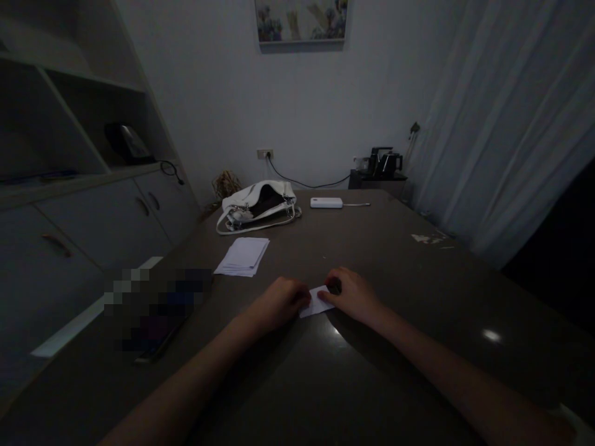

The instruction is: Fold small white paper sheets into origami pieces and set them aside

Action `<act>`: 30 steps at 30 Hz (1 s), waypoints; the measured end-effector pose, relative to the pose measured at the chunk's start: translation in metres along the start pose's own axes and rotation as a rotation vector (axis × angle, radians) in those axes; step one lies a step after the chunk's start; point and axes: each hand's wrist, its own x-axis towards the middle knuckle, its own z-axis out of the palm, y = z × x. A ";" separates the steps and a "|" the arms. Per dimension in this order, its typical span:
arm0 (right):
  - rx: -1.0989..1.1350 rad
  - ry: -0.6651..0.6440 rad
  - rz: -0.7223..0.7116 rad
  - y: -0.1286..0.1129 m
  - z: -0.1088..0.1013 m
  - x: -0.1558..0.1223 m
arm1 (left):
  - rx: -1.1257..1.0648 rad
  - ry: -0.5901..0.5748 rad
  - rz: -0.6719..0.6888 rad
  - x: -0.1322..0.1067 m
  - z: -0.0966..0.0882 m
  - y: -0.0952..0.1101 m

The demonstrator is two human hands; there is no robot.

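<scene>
"Where's the paper?"

"The small white paper (317, 303) is at the middle of the bench (381, 248), between the two hands, lying slantwise."

"How does each grip stand?"

"The left hand (282, 300) has its fingers drawn together, pinching the paper's left end. The right hand (356, 297) is at the other end: its thumb touches the paper and its forefinger curls near the upper corner, with a gap between them. Whether that grip pinches the paper, I cannot tell."

"What's nearest to them?"

"A stack of white sheets (244, 255), beyond the left hand and to its left, its edges not quite even. Nearer the bench's left side there's a dark flat thing (160, 344), mostly blurred out."

"And farther off?"

"A white handbag (248, 197) behind the stack, its top gaping, its strap on the bench. Right of that, apart from it, a white device (326, 202) with a short cable (357, 204)."

"Past the bench?"

"A black kettle (389, 164) on a dark stand, and a pale curtain (502, 124) on the right."
</scene>
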 end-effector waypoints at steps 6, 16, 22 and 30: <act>0.196 -0.049 0.030 0.000 0.002 0.001 | -0.040 0.030 -0.043 0.001 0.002 -0.001; 0.364 -0.097 -0.074 -0.007 0.001 0.000 | 0.016 0.014 0.024 0.000 0.000 0.000; 0.365 -0.018 -0.053 -0.003 0.007 0.001 | 0.071 0.008 0.035 -0.002 0.003 0.002; 0.420 -0.063 -0.163 -0.004 0.006 0.001 | 0.092 0.029 0.015 -0.001 0.007 0.001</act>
